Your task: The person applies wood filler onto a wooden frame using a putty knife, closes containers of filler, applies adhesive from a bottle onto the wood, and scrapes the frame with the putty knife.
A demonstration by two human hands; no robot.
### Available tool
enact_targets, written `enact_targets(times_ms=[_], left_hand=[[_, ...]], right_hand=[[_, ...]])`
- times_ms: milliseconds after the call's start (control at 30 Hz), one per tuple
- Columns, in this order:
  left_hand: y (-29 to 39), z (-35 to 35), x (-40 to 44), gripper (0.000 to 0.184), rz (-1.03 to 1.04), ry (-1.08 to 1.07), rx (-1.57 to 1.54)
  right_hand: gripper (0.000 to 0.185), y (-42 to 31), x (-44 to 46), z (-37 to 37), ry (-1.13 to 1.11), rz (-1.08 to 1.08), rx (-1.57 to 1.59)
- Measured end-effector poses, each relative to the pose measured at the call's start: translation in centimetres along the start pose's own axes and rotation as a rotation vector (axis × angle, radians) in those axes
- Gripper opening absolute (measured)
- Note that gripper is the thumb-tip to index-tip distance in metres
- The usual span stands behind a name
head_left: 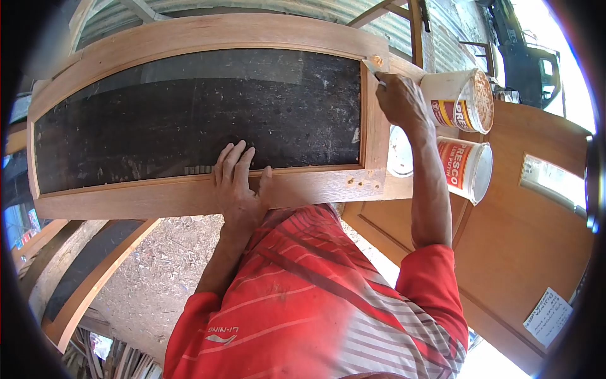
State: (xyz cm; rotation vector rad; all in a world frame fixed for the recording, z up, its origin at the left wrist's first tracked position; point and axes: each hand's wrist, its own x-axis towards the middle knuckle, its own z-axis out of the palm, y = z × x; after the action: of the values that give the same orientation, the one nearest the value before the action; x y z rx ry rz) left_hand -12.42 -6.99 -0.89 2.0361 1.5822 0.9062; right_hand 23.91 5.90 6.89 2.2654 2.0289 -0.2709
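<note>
My right hand [404, 104] is closed around a putty knife [371, 67], its blade against the upper right corner of a wooden frame [374, 126]. A small dab of orange-brown putty [377, 60] sits on the wood by the blade. The frame surrounds a dark, speckled panel [208, 114]. My left hand [238, 180] lies flat over the frame's near rail, its fingers spread and reaching onto the panel's edge. Small filled spots [360, 183] mark the near right corner.
Right of the frame stand a putty-smeared white bucket [442, 88] and a second bucket [456, 164] with an orange label. A white round lid or container [400, 151] is partly behind my right forearm. A brown door [524, 234] leans at right; more frames [95, 284] stand lower left.
</note>
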Motion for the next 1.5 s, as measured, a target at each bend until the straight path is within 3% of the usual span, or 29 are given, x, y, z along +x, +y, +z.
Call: enact_targets(times_ms=[67,200,300,467,567,733,867,967,1000,1100,1233,1500], left_hand=[[0.0,0.0,0.1,0.045,0.0,-0.005,0.005],[-0.2,0.1,-0.1,0.044,0.012,-0.015,-0.013],[0.1,0.0,0.1,0.044,0.005,-0.02,-0.014],[0.0,0.1,0.3,0.044,0.016,-0.023,0.016],[0.2,0.0,0.4,0.044,0.018,-0.044,0.035],[0.4,0.3,0.6,0.043,0.018,-0.034,0.06],[0.7,0.2,0.6,0.043,0.012,-0.06,0.064],[0.6,0.4,0.6,0.043,0.011,-0.062,0.073],[0.5,0.3,0.6,0.043,0.011,-0.061,0.078],[0.5,0.4,0.7,0.043,-0.009,-0.061,0.076],[0.7,0.2,0.8,0.043,-0.004,-0.063,0.073],[1.4,0.4,1.2,0.041,-0.044,-0.028,0.079]], right_hand=[[0.04,-0.9,-0.1,-0.1,0.082,-0.008,0.028],[0.04,-0.8,-0.7,0.4,-0.027,0.0,-0.038],[0.034,-1.0,-0.5,-1.6,0.042,0.021,0.02],[0.034,0.8,-0.7,-2.3,-0.173,0.127,-0.048],[0.044,0.8,-0.6,-2.9,-0.045,0.122,0.049],[0.03,1.5,-1.3,-2.0,-0.079,0.131,-0.027],[0.026,2.2,1.2,-2.8,-0.002,-0.035,-0.019],[0.032,3.3,3.3,-2.8,-0.158,0.014,-0.064],[0.04,3.7,2.6,-2.9,-0.103,-0.002,-0.001],[0.039,4.6,1.6,-4.7,-0.258,0.021,-0.057],[0.038,3.1,1.3,-6.2,-0.184,-0.099,-0.089],[0.029,6.4,2.1,-6.4,-0.359,-0.224,-0.137]])
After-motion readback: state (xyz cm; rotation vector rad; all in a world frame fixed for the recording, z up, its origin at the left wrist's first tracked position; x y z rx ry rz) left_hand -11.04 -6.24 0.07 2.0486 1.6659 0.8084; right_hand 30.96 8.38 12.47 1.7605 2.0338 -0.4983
